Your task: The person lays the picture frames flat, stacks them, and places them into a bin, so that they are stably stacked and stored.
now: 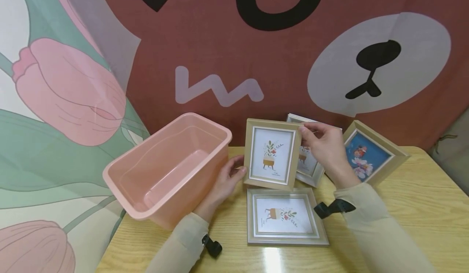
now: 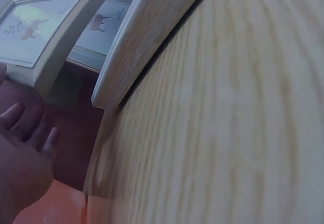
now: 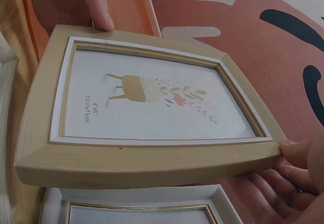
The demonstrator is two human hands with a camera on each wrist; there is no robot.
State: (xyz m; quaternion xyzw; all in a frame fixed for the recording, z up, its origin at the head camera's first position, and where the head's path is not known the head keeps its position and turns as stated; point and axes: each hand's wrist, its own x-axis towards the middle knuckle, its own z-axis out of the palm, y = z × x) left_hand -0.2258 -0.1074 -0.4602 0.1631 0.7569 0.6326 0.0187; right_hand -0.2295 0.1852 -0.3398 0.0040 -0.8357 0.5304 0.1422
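A beige picture frame (image 1: 272,154) with a potted-plant print stands raised above the table, facing me. My right hand (image 1: 327,151) pinches its upper right corner between thumb and fingers. At its left edge, my left hand (image 1: 228,180) holds on with the thumb in front; some fingers are hidden behind. In the left wrist view, the other fingers (image 2: 33,133) hang loosely off the frame. Below it a silver-beige picture frame (image 1: 287,218) lies flat, its print sideways. A white-silver picture frame (image 1: 309,179) leans behind my right hand, partly covered.
An empty pink plastic bin (image 1: 205,183) stands on the wooden table (image 1: 421,220) at the left. To the right, a tan picture frame (image 1: 397,156) with a blue flower picture leans by the wall. A bear-patterned cloth (image 1: 220,41) hangs behind the table.
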